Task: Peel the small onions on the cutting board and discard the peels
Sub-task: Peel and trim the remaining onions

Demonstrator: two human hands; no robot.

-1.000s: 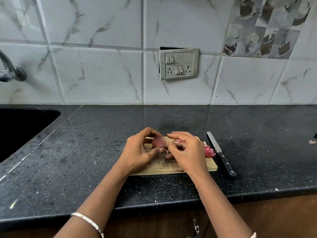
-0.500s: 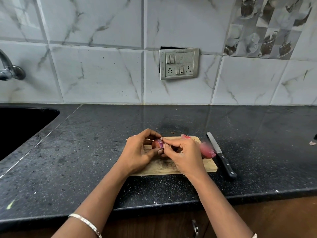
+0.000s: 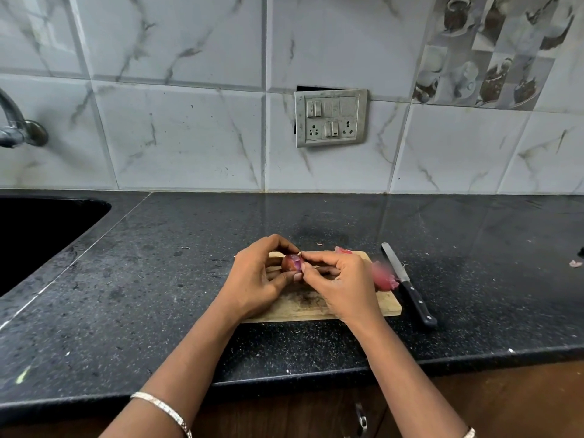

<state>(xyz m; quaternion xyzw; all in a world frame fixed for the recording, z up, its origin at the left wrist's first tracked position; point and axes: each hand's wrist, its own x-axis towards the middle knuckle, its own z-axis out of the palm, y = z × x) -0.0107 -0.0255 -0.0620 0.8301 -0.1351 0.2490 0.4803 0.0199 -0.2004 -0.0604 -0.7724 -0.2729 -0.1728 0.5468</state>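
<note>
A small reddish-purple onion (image 3: 291,263) is held just above the wooden cutting board (image 3: 387,303). My left hand (image 3: 257,278) grips it from the left, fingers over the top and thumb below. My right hand (image 3: 339,284) pinches the onion's skin at its right side with thumb and forefinger. A pile of pink peels (image 3: 383,277) lies at the board's right edge, and another pink scrap (image 3: 343,250) sits at the board's far edge. Much of the board is hidden under my hands.
A black-handled knife (image 3: 407,284) lies on the black counter (image 3: 158,279) right of the board. A dark sink (image 3: 38,229) and tap (image 3: 19,128) are at the far left. A peel scrap (image 3: 575,263) lies far right. A switch panel (image 3: 331,117) is on the tiled wall.
My right hand has closed in on the onion and now pinches its skin. My left hand has kept hold of the onion throughout.
</note>
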